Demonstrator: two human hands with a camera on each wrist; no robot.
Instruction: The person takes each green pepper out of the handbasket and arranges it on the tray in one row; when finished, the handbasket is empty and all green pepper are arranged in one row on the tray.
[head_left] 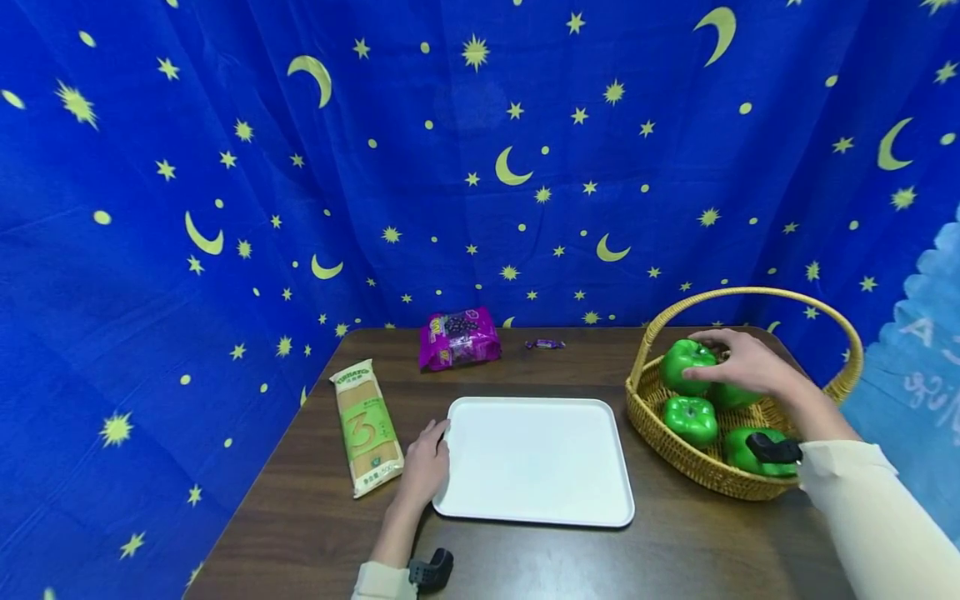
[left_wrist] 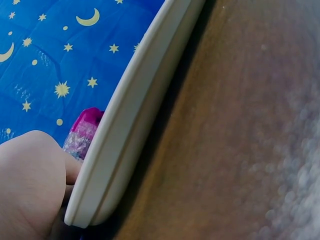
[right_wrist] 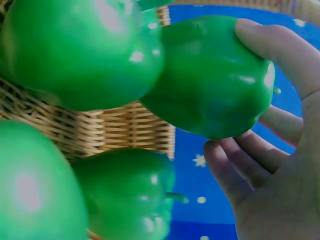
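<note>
In the basket, my right hand (head_left: 742,362) grips a glossy green bell pepper (head_left: 686,367), thumb on one side and fingers on the other, as the right wrist view shows with the same pepper (right_wrist: 210,75). Several more green bell peppers (head_left: 691,422) lie around it in the wicker basket (head_left: 678,457). On the left, my left hand (head_left: 426,467) holds the left edge of a white rectangular tray (head_left: 536,462) lying flat on the table. The left wrist view has the tray's rim (left_wrist: 117,145) close up beside the thumb side of the left hand (left_wrist: 32,175); most of its fingers are hidden there.
A pack of noodles (head_left: 367,429) lies left of the tray. Behind the tray are a purple snack bag (head_left: 459,337) and a small wrapped candy (head_left: 545,344). The basket's tall handle (head_left: 750,292) arches over the right forearm. A blue star-and-moon curtain (head_left: 480,167) hangs behind the table.
</note>
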